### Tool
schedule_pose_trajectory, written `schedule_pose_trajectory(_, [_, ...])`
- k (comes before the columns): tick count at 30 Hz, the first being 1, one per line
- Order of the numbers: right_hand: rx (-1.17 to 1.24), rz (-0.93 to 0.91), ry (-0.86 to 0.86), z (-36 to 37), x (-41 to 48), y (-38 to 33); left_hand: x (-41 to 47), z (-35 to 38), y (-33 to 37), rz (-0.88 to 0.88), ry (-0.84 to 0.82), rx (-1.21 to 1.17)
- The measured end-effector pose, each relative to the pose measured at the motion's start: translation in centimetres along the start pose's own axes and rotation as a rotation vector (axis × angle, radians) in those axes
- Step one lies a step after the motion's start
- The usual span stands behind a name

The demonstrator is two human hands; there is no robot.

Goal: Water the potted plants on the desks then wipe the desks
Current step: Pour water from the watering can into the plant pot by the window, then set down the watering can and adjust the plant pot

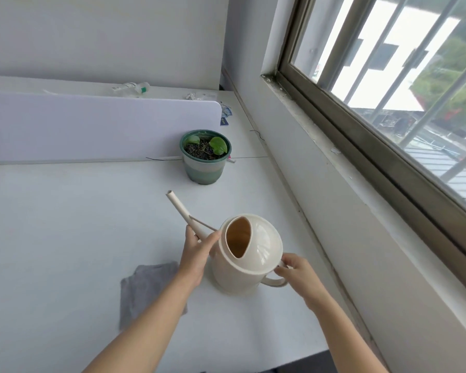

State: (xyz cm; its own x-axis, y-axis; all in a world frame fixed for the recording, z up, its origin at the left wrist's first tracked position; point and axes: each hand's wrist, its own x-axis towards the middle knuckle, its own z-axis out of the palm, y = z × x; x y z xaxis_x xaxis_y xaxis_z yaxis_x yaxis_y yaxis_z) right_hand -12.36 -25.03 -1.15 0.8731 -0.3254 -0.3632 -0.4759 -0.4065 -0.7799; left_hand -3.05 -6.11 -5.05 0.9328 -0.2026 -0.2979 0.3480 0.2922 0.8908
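Observation:
A cream watering can (pixel 249 258) stands on the white desk (pixel 65 224), its long spout pointing up and to the left. My left hand (pixel 197 254) grips the base of the spout. My right hand (pixel 297 273) holds the can's handle on the right side. Beyond the spout's tip, a green pot (pixel 205 168) with a small plant of two round leaves sits by the end of the divider. A grey cloth (pixel 145 289) lies flat on the desk under my left forearm.
A white divider panel (pixel 92 125) runs along the desk's far edge. Behind it lie a plastic bottle (pixel 131 88), crumpled paper and small packets. A wall with a barred window (pixel 388 76) borders the desk on the right.

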Motion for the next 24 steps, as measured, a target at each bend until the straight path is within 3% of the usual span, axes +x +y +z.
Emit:
schedule_pose_trajectory(11, [-0.111,-0.046,-0.134,-0.6,2.5,0.1,-1.4,0.2,-0.2,0.014,0.137,-0.051])
schedule_pose_trajectory(16, [-0.259,-0.011,-0.39,-2.9,3.7,-0.8,-2.6,0.1,0.8,0.005,0.196,0.063])
schedule_pose_trajectory(18, [-0.255,-0.02,-0.495,-4.4,4.7,-2.4,-3.4,0.7,2.4,0.095,0.37,0.105])
schedule_pose_trajectory(20, [-0.19,-0.042,-0.454,-5.6,6.4,-4.3,-3.7,1.7,4.5,0.241,0.542,0.139])
schedule_pose_trajectory(24, [-0.06,-0.127,-0.325,-5.7,10.9,-8.3,-0.9,3.7,8.4,0.426,0.568,0.228])
